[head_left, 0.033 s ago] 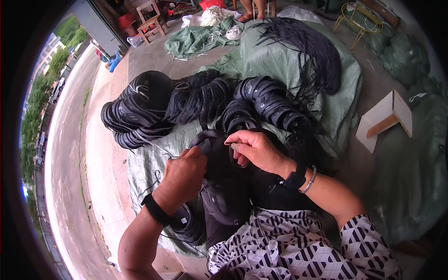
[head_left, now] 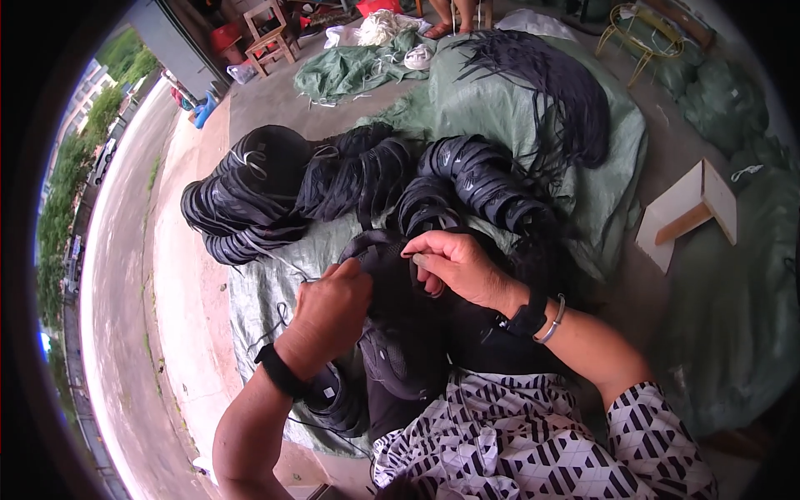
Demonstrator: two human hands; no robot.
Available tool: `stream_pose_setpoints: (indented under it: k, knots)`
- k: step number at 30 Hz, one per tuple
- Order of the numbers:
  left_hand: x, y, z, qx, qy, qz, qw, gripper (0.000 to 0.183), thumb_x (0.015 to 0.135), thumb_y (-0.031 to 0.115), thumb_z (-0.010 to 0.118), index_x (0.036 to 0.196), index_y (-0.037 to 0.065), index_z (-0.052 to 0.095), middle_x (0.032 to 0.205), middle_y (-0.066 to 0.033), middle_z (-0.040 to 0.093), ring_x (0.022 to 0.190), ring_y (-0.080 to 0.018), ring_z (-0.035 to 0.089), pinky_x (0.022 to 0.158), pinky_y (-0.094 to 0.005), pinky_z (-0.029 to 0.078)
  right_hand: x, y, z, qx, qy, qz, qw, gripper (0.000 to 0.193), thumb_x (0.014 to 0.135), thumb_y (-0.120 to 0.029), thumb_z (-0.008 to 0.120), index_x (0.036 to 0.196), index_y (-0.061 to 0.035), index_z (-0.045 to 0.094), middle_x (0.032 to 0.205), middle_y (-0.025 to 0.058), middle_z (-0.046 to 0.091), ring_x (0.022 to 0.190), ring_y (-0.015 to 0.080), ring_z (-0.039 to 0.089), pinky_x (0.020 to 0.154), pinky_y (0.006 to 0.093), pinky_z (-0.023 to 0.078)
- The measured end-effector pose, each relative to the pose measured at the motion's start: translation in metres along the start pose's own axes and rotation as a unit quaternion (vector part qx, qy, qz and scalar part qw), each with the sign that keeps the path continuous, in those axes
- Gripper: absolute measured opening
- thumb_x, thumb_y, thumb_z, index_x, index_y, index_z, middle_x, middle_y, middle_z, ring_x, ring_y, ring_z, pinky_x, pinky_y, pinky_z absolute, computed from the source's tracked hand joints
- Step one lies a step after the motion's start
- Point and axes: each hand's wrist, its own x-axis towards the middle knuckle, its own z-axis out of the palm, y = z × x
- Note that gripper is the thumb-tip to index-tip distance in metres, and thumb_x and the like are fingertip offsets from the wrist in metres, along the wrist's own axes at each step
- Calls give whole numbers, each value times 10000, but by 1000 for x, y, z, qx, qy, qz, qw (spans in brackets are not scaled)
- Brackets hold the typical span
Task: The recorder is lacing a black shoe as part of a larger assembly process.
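Note:
A black shoe upper (head_left: 400, 358) with a mesh surface rests on my lap, below and between both hands. My left hand (head_left: 332, 304) is closed in a fist at its left side; the fingers hide what they grip. Over the upper's right side, my right hand (head_left: 454, 265) pinches a thin dark lace (head_left: 407, 256) between thumb and forefinger, the other fingers curled. Just beyond are stacked bundles of black shoe uppers (head_left: 479, 179), and more uppers (head_left: 242, 196) lie to the left. Another dark upper (head_left: 337, 408) sits below my left wrist.
A pile of dark laces (head_left: 575, 108) lies on a green woven sheet (head_left: 617, 200) at the far right. A white board stand (head_left: 692, 208) stands on the right. Farther back are a wooden chair (head_left: 268, 37), a yellow-framed stool (head_left: 642, 37) and another person's feet (head_left: 442, 31).
My left hand has shifted very slightly to the right. My right hand keeps its pinch in the same place.

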Motion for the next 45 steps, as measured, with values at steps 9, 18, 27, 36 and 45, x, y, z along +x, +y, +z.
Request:
stream_pose_setpoints:
  k: [9,18,27,36,45]
  knots:
    - [-7,15,5,-177,61,-100,977,143,766,98,603,908,109,595,838,-52,583,806,-262,602,662,-394,489,-3,-5,7,-24,15,19,999,152,929,-143,518,1010,-41,596,619,1,545,507,50,517,439,194,435]
    - [-9,32,17,-161,152,-106,969,281,726,50,628,991,130,579,831,-41,597,813,-244,599,672,-383,502,-3,-3,5,-34,-1,0,999,195,917,-89,478,1092,-32,543,687,20,569,560,70,544,477,210,462]
    - [-3,27,13,-81,93,-100,987,237,757,46,578,977,136,568,878,-50,612,895,-254,591,645,-403,505,-6,-4,3,-11,-20,8,1000,231,934,-111,470,1142,-23,517,700,24,566,581,68,537,511,200,456]
    - [-4,42,14,-61,128,-85,986,191,771,106,617,958,112,579,848,-53,589,839,-254,593,648,-372,502,-3,-8,-3,56,2,20,998,205,922,-154,529,1080,-26,551,719,25,592,576,72,553,491,208,483]
    - [8,50,16,160,83,48,983,90,672,92,611,736,85,550,751,-37,540,768,-191,560,621,-308,476,-5,-17,-5,16,26,43,999,233,911,-235,573,1003,-21,567,694,38,606,568,87,583,460,211,479]
